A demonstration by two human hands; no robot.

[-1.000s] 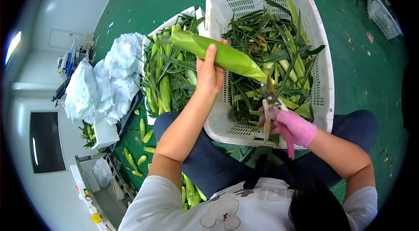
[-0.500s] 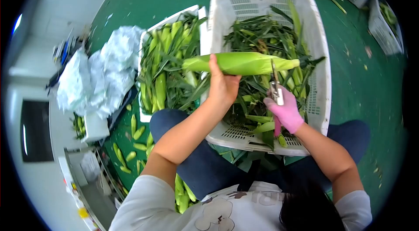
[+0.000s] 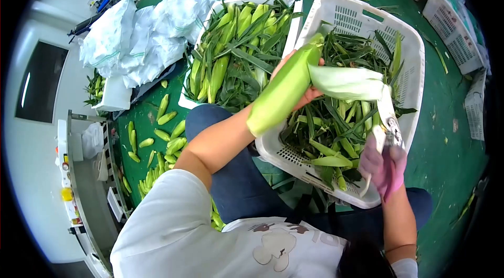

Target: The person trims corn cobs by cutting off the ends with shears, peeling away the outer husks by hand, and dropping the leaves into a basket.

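"So, how far along is the green, husk-covered corn ear (image 3: 283, 89)?"

"Barely begun, I'd judge — one pale, papery husk leaf (image 3: 349, 85) sticks out sideways, but most wrapping remains. The bare left hand's (image 3: 308, 97) fingers are wrapped around the ear, beside the white slatted plastic crate (image 3: 420, 57)."

"And the right?"

"The pink-gloved right hand (image 3: 383, 165) has its fingers closed around metal pruning shears (image 3: 389, 123), blades at the leaf's tip. Leafy green ears (image 3: 220, 76) left in the white box (image 3: 295, 39) look untrimmed — barer ones (image 3: 176, 144) lie on the floor (image 3: 441, 157)."
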